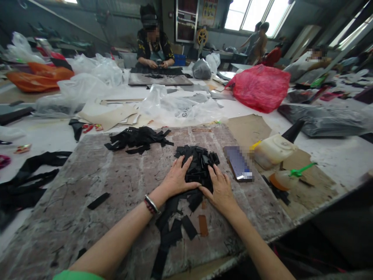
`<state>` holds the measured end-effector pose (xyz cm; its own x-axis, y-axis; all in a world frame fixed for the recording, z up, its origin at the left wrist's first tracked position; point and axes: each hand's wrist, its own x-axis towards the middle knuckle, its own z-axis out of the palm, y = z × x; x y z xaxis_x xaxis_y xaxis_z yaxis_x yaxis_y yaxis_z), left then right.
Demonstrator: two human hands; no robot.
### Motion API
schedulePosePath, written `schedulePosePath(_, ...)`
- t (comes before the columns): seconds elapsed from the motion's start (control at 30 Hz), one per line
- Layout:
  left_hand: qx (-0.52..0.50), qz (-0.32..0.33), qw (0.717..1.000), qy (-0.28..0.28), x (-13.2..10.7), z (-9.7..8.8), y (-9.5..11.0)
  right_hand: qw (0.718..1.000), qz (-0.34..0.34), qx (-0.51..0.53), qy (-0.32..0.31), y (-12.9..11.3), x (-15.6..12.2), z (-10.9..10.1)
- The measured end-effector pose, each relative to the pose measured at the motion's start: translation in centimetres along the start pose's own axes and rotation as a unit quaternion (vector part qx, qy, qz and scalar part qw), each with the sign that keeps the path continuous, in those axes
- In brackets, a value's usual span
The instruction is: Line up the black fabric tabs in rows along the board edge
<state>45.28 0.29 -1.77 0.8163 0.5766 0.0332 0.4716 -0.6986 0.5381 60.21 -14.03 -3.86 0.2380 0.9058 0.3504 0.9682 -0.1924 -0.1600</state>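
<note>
Both hands lie around a heap of small black strips (199, 161) on a stained, brownish work board (122, 182). My left hand (176, 177) presses against the heap's left side with its fingers spread. On the right side, my right hand (218, 190) rests likewise, fingers apart, its thumb tip meeting the left thumb at the near edge. Several loose black strips (171, 233) lie below my hands, beside a small brown rectangular piece (203, 225). A single black strip (98, 200) sits farther left. Another black pile (138, 138) is at the board's far side.
A phone (239, 163) lies right of my hands. Beyond it stand a whitish plastic container (274, 151) and a bottle with a green spout (287, 177). Plastic bags, including a red bag (260, 86), cover the table's far part. A co-worker (154, 46) sits opposite.
</note>
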Motion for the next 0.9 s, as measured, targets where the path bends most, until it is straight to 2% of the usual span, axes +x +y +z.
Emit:
schedulePosePath(0.17, 0.026, 0.007, 1.0, 0.005, 2.7, 0.3, 0.9, 1.0, 0.02, -0.001, -0.004, 2.1, 1.7, 0.2)
schedulePosePath(0.23, 0.015, 0.001, 1.0, -0.001, 2.8, 0.2, 0.7, 0.999, 0.032, 0.005, -0.001, 2.2, 1.8, 0.0)
schedulePosePath(0.3, -0.002, -0.003, 1.0, -0.007, 2.0, -0.2, 0.3, 0.999, 0.048, 0.012, 0.017, 1.9, 1.5, -0.6)
schedulePosePath(0.37, -0.013, 0.002, 1.0, -0.004, -0.2, -0.7, -0.3, 0.998, 0.052, 0.014, 0.044, 0.9, 0.4, -1.7)
schedulePosePath(0.47, -0.015, 0.028, 0.999, 0.006, -5.8, -1.2, -0.9, 0.998, 0.006, 0.03, 0.046, -2.0, -2.6, -3.8)
schedulePosePath(0.53, 0.016, 0.066, 0.998, 0.006, -10.4, -1.2, -0.9, 0.995, -0.073, 0.066, -0.005, -4.6, -5.0, -4.8)
schedulePosePath(0.6, 0.067, 0.116, 0.991, 0.007, -14.2, -0.7, -0.7, 0.976, -0.175, 0.103, -0.082, -7.0, -7.0, -5.1)
schedulePosePath(0.67, 0.117, 0.142, 0.983, 0.013, -16.3, 0.0, -0.5, 0.951, -0.251, 0.117, -0.141, -8.6, -8.1, -4.6)
schedulePosePath(0.7, 0.136, 0.146, 0.98, 0.015, -16.6, 0.4, -0.5, 0.943, -0.271, 0.114, -0.159, -9.0, -8.2, -4.2)
schedulePosePath(0.77, 0.156, 0.137, 0.978, 0.012, -15.6, 0.8, -0.6, 0.94, -0.28, 0.098, -0.171, -8.8, -7.4, -3.2)
schedulePosePath(0.9, 0.138, 0.087, 0.987, -0.001, -10.6, 0.4, -1.1, 0.962, -0.224, 0.045, -0.151, -6.7, -3.8, -1.8)
